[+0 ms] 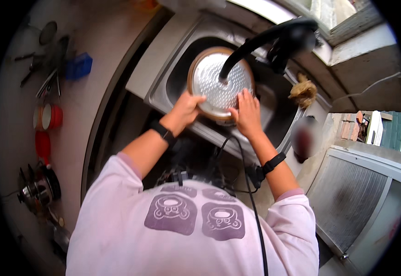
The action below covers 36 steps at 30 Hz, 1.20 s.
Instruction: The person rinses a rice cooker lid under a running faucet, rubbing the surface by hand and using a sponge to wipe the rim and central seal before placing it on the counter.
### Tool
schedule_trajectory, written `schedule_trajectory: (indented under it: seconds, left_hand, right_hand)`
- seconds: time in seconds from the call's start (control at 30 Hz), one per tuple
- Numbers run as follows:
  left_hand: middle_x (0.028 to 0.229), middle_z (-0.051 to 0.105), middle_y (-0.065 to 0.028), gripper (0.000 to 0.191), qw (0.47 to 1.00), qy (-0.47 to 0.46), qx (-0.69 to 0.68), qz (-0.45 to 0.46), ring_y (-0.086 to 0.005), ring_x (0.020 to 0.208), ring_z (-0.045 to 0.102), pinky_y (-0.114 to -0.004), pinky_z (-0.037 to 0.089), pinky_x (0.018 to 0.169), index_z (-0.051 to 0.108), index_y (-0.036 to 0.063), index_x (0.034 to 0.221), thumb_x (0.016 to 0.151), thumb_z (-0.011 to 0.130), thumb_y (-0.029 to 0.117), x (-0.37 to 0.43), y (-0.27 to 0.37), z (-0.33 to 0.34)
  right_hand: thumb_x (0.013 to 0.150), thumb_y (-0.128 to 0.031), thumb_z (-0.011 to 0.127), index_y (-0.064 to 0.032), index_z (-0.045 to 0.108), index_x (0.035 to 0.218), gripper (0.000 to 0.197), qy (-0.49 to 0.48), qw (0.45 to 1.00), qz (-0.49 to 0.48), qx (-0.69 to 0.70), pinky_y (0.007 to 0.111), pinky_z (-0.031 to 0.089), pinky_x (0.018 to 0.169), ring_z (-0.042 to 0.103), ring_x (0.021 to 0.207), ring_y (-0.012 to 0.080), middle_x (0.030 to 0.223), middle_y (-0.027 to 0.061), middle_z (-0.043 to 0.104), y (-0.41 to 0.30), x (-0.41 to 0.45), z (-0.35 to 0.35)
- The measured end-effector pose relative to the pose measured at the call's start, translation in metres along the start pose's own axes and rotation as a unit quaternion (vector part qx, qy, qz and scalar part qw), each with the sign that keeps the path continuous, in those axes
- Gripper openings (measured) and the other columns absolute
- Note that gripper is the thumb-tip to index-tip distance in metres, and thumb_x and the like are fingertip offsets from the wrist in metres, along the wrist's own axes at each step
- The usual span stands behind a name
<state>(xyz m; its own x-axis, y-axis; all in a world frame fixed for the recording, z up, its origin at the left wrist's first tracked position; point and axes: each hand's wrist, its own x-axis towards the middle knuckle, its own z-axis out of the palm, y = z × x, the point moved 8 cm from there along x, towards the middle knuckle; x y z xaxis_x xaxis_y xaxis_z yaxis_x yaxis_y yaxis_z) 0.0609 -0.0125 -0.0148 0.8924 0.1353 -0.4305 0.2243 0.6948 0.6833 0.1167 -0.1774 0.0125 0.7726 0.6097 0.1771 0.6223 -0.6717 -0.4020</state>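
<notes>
A round silvery metal piece of cookware point(211, 81) with a dash-patterned face and a brown rim lies tilted over the stainless steel sink point(159, 93). I cannot tell whether it is a lid or a pan's underside. My left hand point(184, 112) grips its lower left edge, thumb on top. My right hand point(249, 112) rests flat on the lower right of the face, its thumb apart from the fingers. A black tap spout point(249, 46) arches above, its end over the middle of the metal face. Whether water runs is hard to tell.
A tan scrubbing pad point(303, 91) lies on the sink's right ledge, near a blurred dark red object point(302, 138). To the left, a counter point(83, 100) carries utensils, a blue box point(79, 66) and a red-sided cup point(52, 117). A black cable point(250, 196) hangs before my shirt.
</notes>
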Motion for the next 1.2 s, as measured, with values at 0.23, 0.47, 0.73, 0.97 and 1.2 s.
schedule_trajectory:
  seconds: [0.23,0.47,0.73,0.97,1.2]
  left_hand:
    - [0.112,0.055,-0.0161,0.036,0.997,0.083,0.005,-0.004,-0.028,0.1,0.056,-0.043,0.048,0.088,0.046,-0.0038,0.117,0.082,0.05,-0.006,0.004,0.014,0.016]
    - [0.115,0.053,-0.0187,0.035,0.997,0.073,0.0,-0.001,-0.0296,0.101,0.056,-0.044,0.048,0.088,0.044,-0.0054,0.119,0.084,0.049,-0.004,-0.008,0.031,0.009]
    - [0.114,0.053,-0.0142,0.045,0.997,-0.007,-0.005,-0.082,-0.0293,0.102,0.055,-0.045,0.048,0.087,0.044,0.0009,0.121,0.077,0.049,-0.009,-0.014,-0.002,0.014]
    - [0.114,0.055,-0.015,0.046,0.995,-0.026,-0.031,-0.09,-0.0287,0.101,0.057,-0.043,0.048,0.089,0.045,-0.0013,0.12,0.075,0.05,-0.01,-0.029,-0.013,-0.011]
    - [0.109,0.057,-0.013,0.042,0.993,-0.023,-0.011,-0.115,-0.0271,0.099,0.058,-0.043,0.048,0.087,0.048,0.0003,0.117,0.076,0.052,-0.009,-0.029,-0.025,-0.006]
  right_hand:
    - [0.082,-0.03,0.058,-0.0014,0.044,0.121,0.05,-0.022,0.995,-0.076,0.056,0.046,0.026,0.101,0.038,0.122,0.0303,0.132,0.0187,0.04,-0.026,-0.014,-0.017]
    - [0.084,-0.038,0.053,-0.0021,0.042,0.124,0.055,0.024,0.997,-0.056,-0.037,0.045,0.023,0.102,0.033,0.126,0.0293,0.135,0.0174,0.037,-0.02,0.034,-0.02]
    - [0.084,-0.034,0.052,-0.0175,0.046,0.126,0.046,-0.03,0.993,-0.112,0.006,0.054,0.021,0.101,0.028,0.13,0.029,0.137,0.0059,0.038,-0.07,0.054,0.005]
    - [0.086,-0.027,0.052,-0.0207,0.047,0.127,0.042,-0.099,0.978,-0.18,0.031,0.046,0.019,0.104,0.028,0.131,0.0255,0.139,0.0006,0.036,-0.051,0.0,0.005]
    - [0.083,-0.03,0.054,-0.0133,0.043,0.128,0.05,0.007,0.998,-0.048,0.036,0.05,0.019,0.102,0.028,0.13,0.0285,0.139,0.0071,0.035,-0.047,0.052,0.01]
